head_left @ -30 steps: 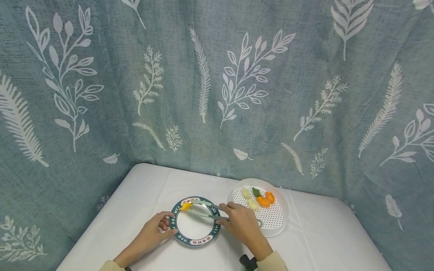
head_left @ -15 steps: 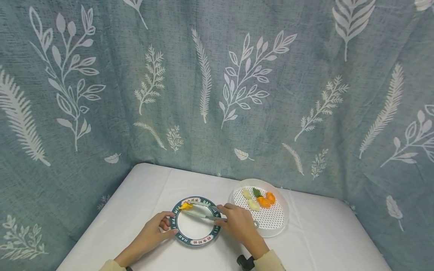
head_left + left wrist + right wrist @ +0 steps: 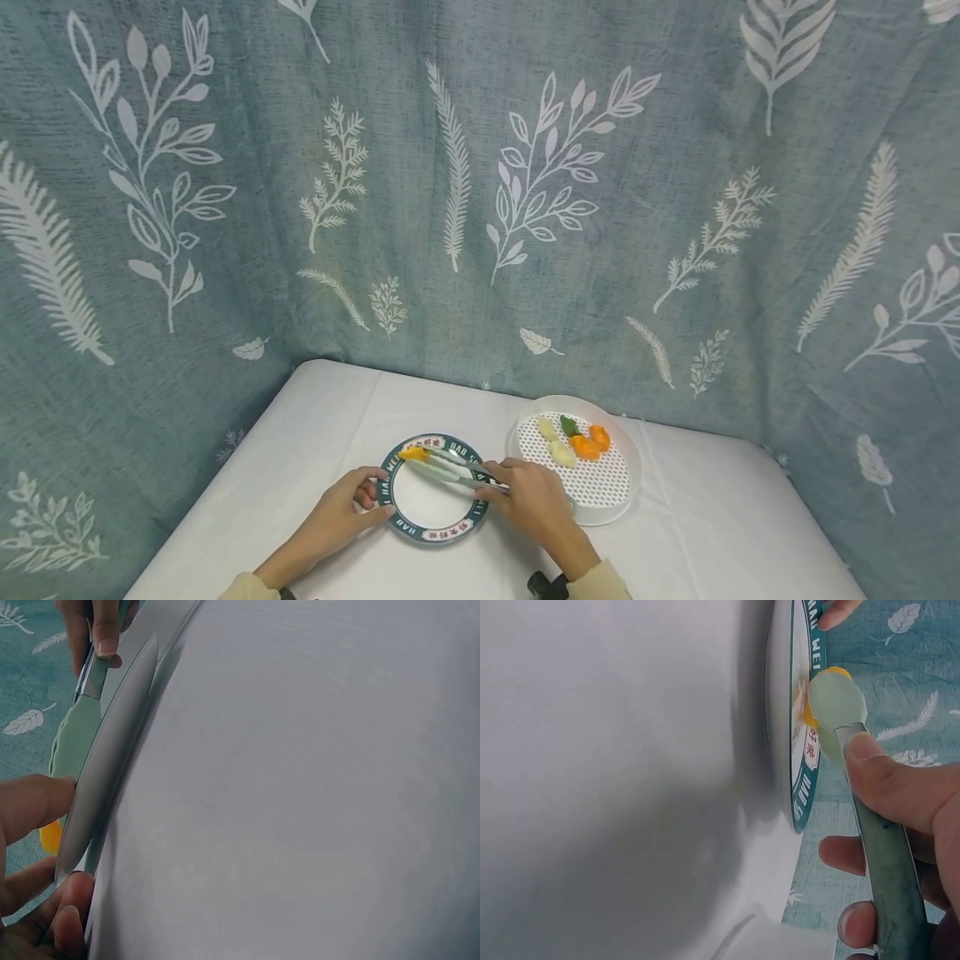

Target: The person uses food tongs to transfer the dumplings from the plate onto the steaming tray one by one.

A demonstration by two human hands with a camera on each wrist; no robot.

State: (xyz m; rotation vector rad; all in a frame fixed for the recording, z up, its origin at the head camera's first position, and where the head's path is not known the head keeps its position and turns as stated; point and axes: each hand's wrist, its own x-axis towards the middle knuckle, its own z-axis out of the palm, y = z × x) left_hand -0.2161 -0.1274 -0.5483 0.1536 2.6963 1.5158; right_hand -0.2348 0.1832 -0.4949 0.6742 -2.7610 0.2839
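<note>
My left hand (image 3: pixel 347 510) pinches the left rim of a round plate (image 3: pixel 442 533) with a white middle and a green lettered border. In the left wrist view, its thumb lies over the rim and its fingers under it. My right hand (image 3: pixel 534 500) grips metal tongs (image 3: pixel 892 892) with pale green tips, reaching over the plate from the right. At the tips of the tongs is a yellow piece (image 3: pixel 413 453), shaped like a small dumpling, over the plate's upper left border. In the right wrist view the tongs partly hide this piece.
Right of the plate stands a white round tray (image 3: pixel 633 471) with a perforated base. It bears orange pieces (image 3: pixel 585 447), pale pieces (image 3: pixel 562 454) and a green piece (image 3: pixel 569 426). A leaf-patterned curtain (image 3: pixel 480 208) hangs behind the white table (image 3: pixel 705 533).
The two arms of the tongs have come closer together at the yellow piece, and my right hand has shifted slightly. My left hand keeps its place on the plate.
</note>
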